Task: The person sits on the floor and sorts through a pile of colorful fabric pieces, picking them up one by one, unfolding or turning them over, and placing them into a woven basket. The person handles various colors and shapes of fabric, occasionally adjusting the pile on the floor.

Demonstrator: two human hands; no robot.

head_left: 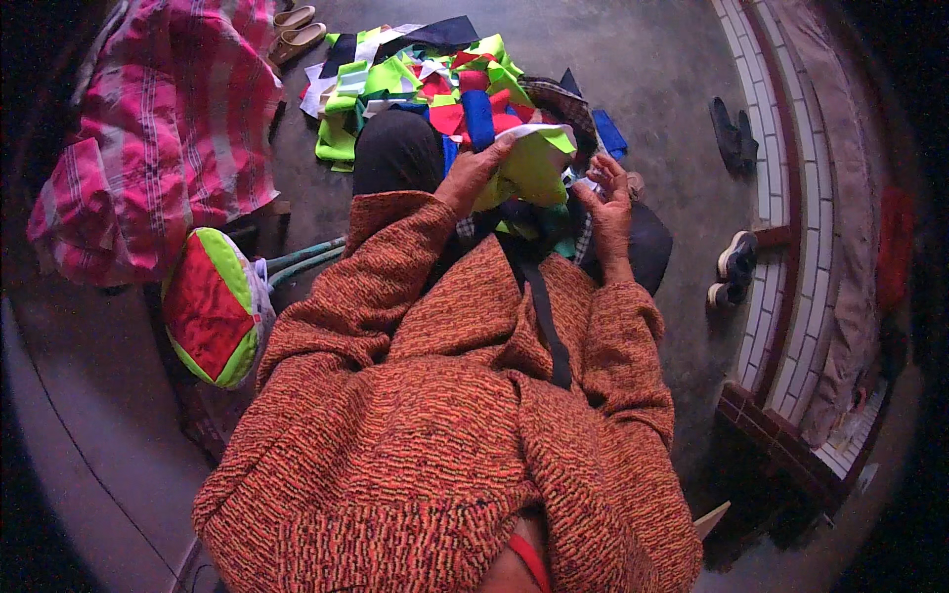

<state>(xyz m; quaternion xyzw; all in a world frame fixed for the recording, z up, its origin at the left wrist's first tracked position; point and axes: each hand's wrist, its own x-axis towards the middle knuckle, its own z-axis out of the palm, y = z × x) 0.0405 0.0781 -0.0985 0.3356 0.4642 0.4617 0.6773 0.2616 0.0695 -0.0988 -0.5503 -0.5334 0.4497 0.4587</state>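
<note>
My left hand (476, 180) pinches the edge of a yellow-green cloth piece (534, 170) with a white border, held up over my lap. To the right of the cloth, my right hand (610, 215) is raised with its fingers curled in towards the thumb. Whatever lies between those fingertips is too small to make out. Just beyond the left hand, a blue fabric strip (477, 119) lies over red scraps. Darker and checked cloth is bunched on my lap below the held piece, partly hidden by it.
A heap of coloured fabric scraps (395, 77) covers the floor ahead. To the left are a pink checked cloth (168, 148) and a red and green stitched cushion-like piece (211, 308). Dark slippers (733, 135) and shoes (736, 259) lie by the tiled step (776, 188) at right.
</note>
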